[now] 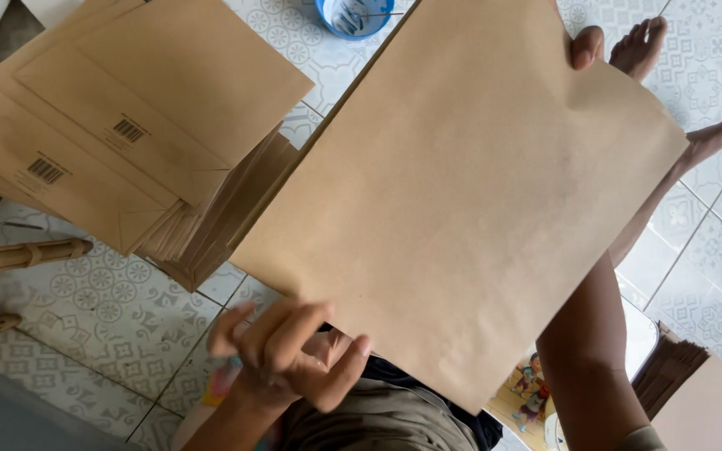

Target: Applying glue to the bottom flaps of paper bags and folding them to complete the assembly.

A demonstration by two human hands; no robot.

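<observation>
A large flat brown paper bag point(461, 192) is held up over my lap and fills the middle of the view. My right hand point(587, 46) grips its far top edge; only the thumb shows over the paper, while the forearm runs down the right side. My left hand point(286, 355) hovers at the bag's near left edge with fingers curled and apart, holding nothing. A stack of finished brown paper bags point(119, 125) with barcode prints lies on the floor at the upper left.
A blue bowl point(354, 15) stands on the patterned tile floor point(102, 317) at the top. My bare feet point(641, 46) rest at the upper right. A wooden chair leg point(18, 255) is at the left. More brown paper point(695, 392) lies at the lower right.
</observation>
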